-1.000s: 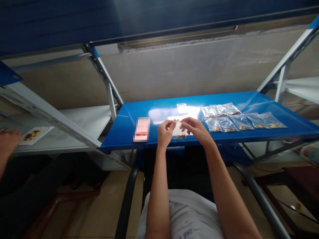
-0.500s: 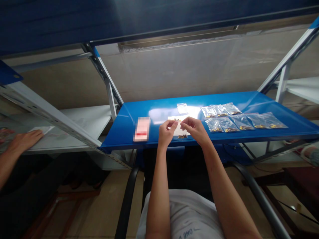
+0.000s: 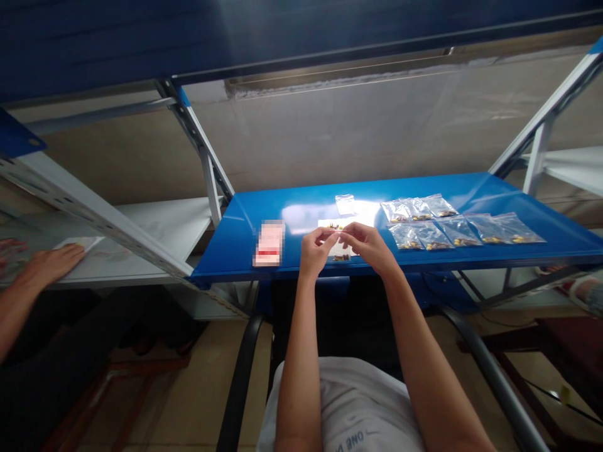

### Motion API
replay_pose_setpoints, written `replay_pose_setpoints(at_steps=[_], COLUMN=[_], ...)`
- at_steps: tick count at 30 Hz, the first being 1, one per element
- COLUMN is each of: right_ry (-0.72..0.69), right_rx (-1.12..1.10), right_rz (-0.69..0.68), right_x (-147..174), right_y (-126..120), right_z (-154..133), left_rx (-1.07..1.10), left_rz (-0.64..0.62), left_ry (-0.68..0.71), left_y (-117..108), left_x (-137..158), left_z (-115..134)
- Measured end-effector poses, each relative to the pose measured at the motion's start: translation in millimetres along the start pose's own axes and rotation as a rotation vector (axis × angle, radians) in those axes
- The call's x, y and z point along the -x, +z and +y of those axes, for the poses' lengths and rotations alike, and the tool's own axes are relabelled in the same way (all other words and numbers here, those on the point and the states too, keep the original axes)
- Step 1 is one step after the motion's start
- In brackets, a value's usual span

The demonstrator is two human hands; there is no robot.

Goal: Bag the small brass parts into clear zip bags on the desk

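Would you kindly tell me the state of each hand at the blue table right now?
Left hand: closed, pinching the top edge of a clear zip bag.
Right hand: closed, pinching the same edge.

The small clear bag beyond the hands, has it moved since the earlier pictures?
No: the small clear bag has stayed put, judged against the blue table.

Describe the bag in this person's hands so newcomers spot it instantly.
On the blue table, near the front edge, find the left hand and right hand. Held between them is a clear bag with brown pieces inside; the other bags lie unheld.
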State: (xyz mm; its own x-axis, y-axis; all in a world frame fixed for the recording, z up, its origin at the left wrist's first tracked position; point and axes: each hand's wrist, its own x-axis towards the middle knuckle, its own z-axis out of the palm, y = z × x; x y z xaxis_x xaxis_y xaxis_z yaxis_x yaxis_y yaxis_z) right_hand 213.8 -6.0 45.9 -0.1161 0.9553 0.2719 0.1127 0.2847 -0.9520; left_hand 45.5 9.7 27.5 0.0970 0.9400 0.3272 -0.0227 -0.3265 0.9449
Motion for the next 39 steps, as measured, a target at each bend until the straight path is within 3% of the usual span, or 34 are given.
replay_pose_setpoints(at_steps=[19,25,29,39], right_ry=[-0.018,0.039,0.038,-0.041], right_rx=[0.012,-0.020,-0.023,0.062], right_rz=[0.105,0.082,0.012,0.104], right_x=[3,5,7,3], right_y=[-13,-18,-21,-14], right_z=[0,-4,-7,-6], left_rx=[0.001,0.061,0.085,0.189], left_rz=[-0.016,-0.123,-0.065,-0.006], left_ry=[-0.013,-0.035,-0.034,-0.071], left_y=[-3,6,15,20], left_x=[0,1,0,1], left_z=[2,8,3,9])
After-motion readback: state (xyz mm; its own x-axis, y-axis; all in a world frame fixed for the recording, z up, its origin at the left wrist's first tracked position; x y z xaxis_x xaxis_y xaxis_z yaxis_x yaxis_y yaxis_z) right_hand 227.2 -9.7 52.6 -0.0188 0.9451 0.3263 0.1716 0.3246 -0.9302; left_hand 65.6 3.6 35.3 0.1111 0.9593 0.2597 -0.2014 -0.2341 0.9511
